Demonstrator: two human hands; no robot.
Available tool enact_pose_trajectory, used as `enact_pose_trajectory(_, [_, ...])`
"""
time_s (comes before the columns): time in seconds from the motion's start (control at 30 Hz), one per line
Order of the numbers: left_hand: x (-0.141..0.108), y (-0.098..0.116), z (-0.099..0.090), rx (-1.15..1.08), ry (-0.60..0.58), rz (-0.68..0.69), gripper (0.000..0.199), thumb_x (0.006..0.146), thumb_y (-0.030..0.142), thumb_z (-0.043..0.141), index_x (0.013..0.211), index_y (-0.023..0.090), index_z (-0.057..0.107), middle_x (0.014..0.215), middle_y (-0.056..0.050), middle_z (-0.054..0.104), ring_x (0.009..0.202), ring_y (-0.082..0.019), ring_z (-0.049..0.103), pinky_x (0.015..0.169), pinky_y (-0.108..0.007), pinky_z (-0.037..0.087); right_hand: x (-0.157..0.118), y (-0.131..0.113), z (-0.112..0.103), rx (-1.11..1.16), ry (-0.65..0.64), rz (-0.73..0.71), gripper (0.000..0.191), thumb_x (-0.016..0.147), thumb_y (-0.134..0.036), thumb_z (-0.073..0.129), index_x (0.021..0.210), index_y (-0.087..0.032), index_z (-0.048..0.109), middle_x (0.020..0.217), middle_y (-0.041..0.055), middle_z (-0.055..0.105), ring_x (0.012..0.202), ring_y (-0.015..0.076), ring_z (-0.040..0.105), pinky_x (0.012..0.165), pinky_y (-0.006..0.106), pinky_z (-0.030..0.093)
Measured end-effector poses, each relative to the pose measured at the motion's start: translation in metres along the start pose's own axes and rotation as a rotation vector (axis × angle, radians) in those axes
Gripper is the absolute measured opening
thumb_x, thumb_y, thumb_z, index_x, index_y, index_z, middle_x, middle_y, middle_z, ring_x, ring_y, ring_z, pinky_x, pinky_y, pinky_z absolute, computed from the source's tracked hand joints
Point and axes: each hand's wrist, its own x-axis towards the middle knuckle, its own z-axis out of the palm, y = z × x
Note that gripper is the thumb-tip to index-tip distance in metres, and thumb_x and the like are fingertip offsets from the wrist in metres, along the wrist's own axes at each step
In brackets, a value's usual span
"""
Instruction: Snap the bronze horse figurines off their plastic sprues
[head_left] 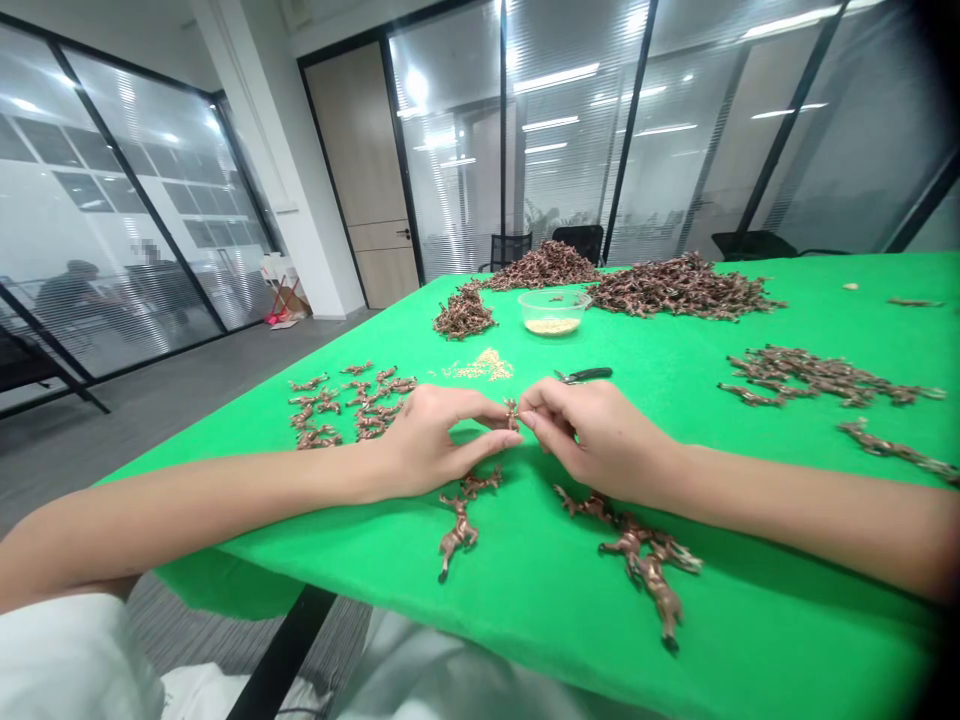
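My left hand [442, 435] pinches a small brown animal figurine [511, 413] between thumb and fingertips, just above the green tabletop. From the other side my right hand [592, 430] reaches the same figurine with thumb and forefinger pressed together; whatever lies in that pinch is too small to make out. More of these glossy brown figurines, four-legged and dark at the ends, lie close to the table's near edge: a figurine [457, 535] below my left hand and a small cluster [637, 550] below my right wrist. Small pliers [589, 375] with dark handles rest beyond my right hand.
Loose golden bits [487, 366] are scattered ahead, before a clear plastic bowl [553, 314] partly filled with them. Large figurine heaps [682, 285] stand behind. Spread figurines [367, 405] lie left, and another group [817, 375] lies right. The green cloth [300, 520] hangs over the near edge.
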Motion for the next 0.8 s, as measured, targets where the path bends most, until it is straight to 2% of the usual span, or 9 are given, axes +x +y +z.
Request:
enact_pose_trajectory(0.1, [-0.001, -0.002, 0.001, 0.076, 0.018, 0.048, 0.018, 0.089, 0.029, 0.074, 0.099, 0.014, 0.073, 0.089, -0.005, 0.078, 0.078, -0.016, 0.074, 0.072, -0.024, 0.057, 0.000, -0.004, -0.003, 0.067, -0.021, 0.046, 0.015, 0.098, -0.023, 0.048, 0.087, -0.017, 0.057, 0.058, -0.0029, 0.054, 0.049, 0.0113, 0.041, 0.055, 0.026, 0.030])
enact_pose_trajectory(0.27, [-0.001, -0.006, 0.002, 0.271, 0.129, 0.253, 0.022, 0.090, 0.033, 0.073, 0.099, 0.013, 0.070, 0.093, -0.008, 0.078, 0.078, -0.019, 0.075, 0.071, -0.028, 0.060, 0.003, -0.012, -0.010, 0.304, -0.125, 0.204, 0.019, 0.098, -0.027, 0.049, 0.083, -0.017, 0.057, 0.057, -0.0025, 0.057, 0.048, 0.0104, 0.047, 0.050, 0.024, 0.032])
enact_pose_trajectory(0.37, [0.000, -0.008, 0.000, 0.376, 0.127, 0.350, 0.020, 0.092, 0.031, 0.070, 0.102, 0.014, 0.069, 0.096, -0.009, 0.078, 0.080, -0.019, 0.075, 0.072, -0.028, 0.061, 0.007, -0.014, -0.013, 0.457, -0.211, 0.320, 0.022, 0.096, -0.028, 0.053, 0.077, -0.017, 0.056, 0.058, -0.0023, 0.059, 0.046, 0.0084, 0.046, 0.045, 0.021, 0.033])
enact_pose_trajectory(0.5, [0.001, -0.010, -0.004, 0.481, 0.156, 0.470, 0.014, 0.093, 0.023, 0.067, 0.106, 0.017, 0.067, 0.103, -0.009, 0.078, 0.084, -0.017, 0.075, 0.078, -0.028, 0.062, 0.009, -0.015, -0.015, 0.684, -0.327, 0.509, 0.022, 0.091, -0.035, 0.061, 0.080, -0.016, 0.058, 0.059, -0.0027, 0.061, 0.037, 0.0066, 0.041, 0.037, 0.020, 0.027])
enact_pose_trajectory(0.6, [0.000, -0.012, -0.006, 0.510, 0.147, 0.543, 0.019, 0.093, 0.017, 0.063, 0.113, 0.017, 0.065, 0.111, -0.011, 0.076, 0.092, -0.018, 0.075, 0.083, -0.030, 0.062, 0.010, -0.017, -0.017, 0.755, -0.364, 0.563, 0.030, 0.088, -0.039, 0.064, 0.071, -0.016, 0.056, 0.056, -0.0018, 0.060, 0.037, 0.0059, 0.041, 0.036, 0.020, 0.025])
enact_pose_trajectory(0.7, [0.000, -0.011, -0.007, 0.495, 0.164, 0.483, 0.021, 0.092, 0.018, 0.066, 0.113, 0.021, 0.067, 0.115, -0.010, 0.075, 0.097, -0.019, 0.074, 0.084, -0.031, 0.061, 0.010, -0.019, -0.017, 0.763, -0.351, 0.557, 0.034, 0.087, -0.041, 0.066, 0.068, -0.016, 0.055, 0.055, -0.0014, 0.059, 0.037, 0.0056, 0.041, 0.036, 0.019, 0.026])
enact_pose_trajectory(0.8, [0.002, -0.006, -0.007, 0.429, 0.166, 0.296, 0.025, 0.090, 0.023, 0.069, 0.114, 0.022, 0.068, 0.122, -0.011, 0.072, 0.105, -0.022, 0.072, 0.088, -0.034, 0.060, 0.010, -0.018, -0.015, 0.755, -0.312, 0.534, 0.027, 0.089, -0.039, 0.065, 0.077, -0.016, 0.057, 0.057, -0.0024, 0.060, 0.036, 0.0059, 0.041, 0.036, 0.019, 0.027])
